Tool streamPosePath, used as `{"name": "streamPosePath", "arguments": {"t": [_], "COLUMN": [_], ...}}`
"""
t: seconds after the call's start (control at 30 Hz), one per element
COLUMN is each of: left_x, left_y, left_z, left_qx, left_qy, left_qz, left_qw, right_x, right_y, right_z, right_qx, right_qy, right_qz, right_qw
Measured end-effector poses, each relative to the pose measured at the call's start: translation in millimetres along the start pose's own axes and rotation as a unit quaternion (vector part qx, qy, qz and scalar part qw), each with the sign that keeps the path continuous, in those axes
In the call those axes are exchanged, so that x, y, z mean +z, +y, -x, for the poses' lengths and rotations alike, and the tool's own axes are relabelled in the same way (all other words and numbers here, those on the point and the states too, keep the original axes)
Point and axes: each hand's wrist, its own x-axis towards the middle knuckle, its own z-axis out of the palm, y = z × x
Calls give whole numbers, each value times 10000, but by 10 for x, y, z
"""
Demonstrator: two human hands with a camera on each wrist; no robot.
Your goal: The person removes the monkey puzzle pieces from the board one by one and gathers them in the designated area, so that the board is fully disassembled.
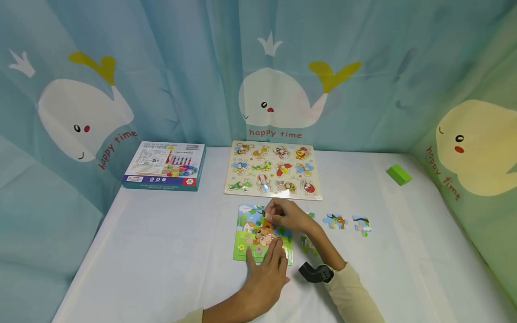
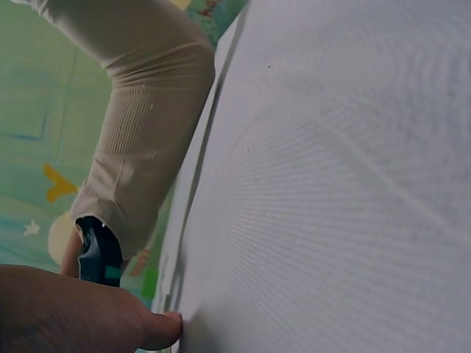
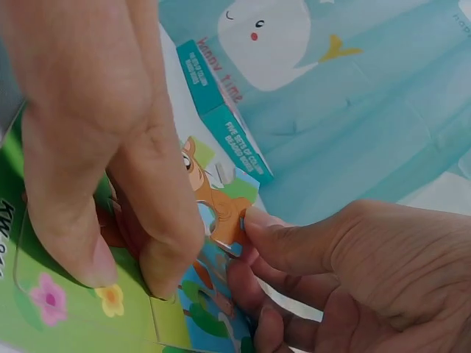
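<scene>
Nearest to you, your left hand (image 1: 264,280) comes in from the bottom with its back up; its fingers are spread and extended, and the tips press on the lower part of the deer jigsaw puzzle (image 1: 242,244). It grips nothing. This puzzle lies flat on the white table (image 1: 161,251), in front of you. Your right forearm, with a black wrist device (image 1: 317,272) on it, slants up and leftward, so that your right hand (image 1: 288,215) is over the puzzle's upper right part. There its thumb and fingers are curled and pinch an orange-brown jigsaw piece (image 3: 229,224) at the edge. Near this forearm and to its right lie loose jigsaw pieces (image 1: 336,221). Farther are the insect peg puzzle (image 1: 268,175), the beaded-column box (image 1: 165,166) at left and the green block (image 1: 399,174) at right, before the whale-printed curtain (image 1: 194,80).
</scene>
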Motion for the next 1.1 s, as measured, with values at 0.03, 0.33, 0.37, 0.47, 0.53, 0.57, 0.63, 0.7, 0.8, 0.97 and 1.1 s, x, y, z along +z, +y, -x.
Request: {"name": "streamPosePath", "arguments": {"t": [0.03, 0.33, 0.37, 0.47, 0.53, 0.57, 0.63, 0.7, 0.8, 0.97, 1.1], "left_x": [2, 14, 18, 32, 42, 46, 53, 59, 68, 83, 85], "left_y": [0, 12, 13, 14, 15, 15, 17, 20, 24, 26, 26], "left_z": [1, 6, 6, 5, 3, 2, -1, -2, 0, 1, -6], "left_qx": [-3, -6, -4, -3, -5, -5, -11, -27, -52, -19, 13], "left_qy": [11, 133, 122, 90, 110, 133, 188, 233, 304, 404, 476], "left_qz": [0, -58, -50, -58, -48, -58, -97, -154, -206, -206, -188], "left_qw": [10000, 9999, 9999, 9999, 9999, 9999, 9998, 9996, 9993, 9990, 9987], "right_x": [-2, -3, -2, 2, 3, 3, 3, 2, -5, -18, -29], "right_y": [1, 2, 3, 6, 7, 8, 5, 6, 15, 53, 70], "right_z": [2, 19, 20, 24, 27, 29, 35, 39, 42, 38, 35], "right_qx": [7, 187, 209, 230, 233, 240, 240, 278, 293, 371, 374], "right_qy": [-10, 112, 138, 189, 249, 291, 378, 472, 543, 630, 701], "right_qz": [-30, 259, 318, 427, 419, 391, 348, 293, 216, -157, -635], "right_qw": [10000, 9994, 9992, 9986, 9985, 9985, 9984, 9981, 9979, 9972, 9948]}}
